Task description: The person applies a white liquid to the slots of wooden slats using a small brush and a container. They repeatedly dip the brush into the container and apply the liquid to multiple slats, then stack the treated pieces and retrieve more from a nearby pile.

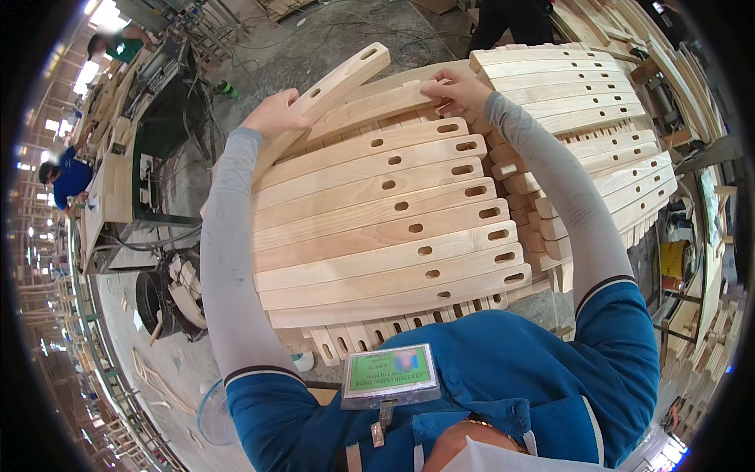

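Observation:
My left hand is closed around a pale wooden slat with slotted holes, tilted up and away to the right above the stack. Beneath it lies a second slat, whose right end my right hand pinches between thumb and fingers. Nearer to me, a row of similar slats lies side by side on top of a pile, their rounded, slotted ends toward the right. The lower part of the left-held slat passes behind my left hand and forearm.
Another tall stack of slotted slats stands on the right, close to my right forearm. A dark machine is at the left, with cables on the floor. A black bin holds scraps. Other people are at the far left.

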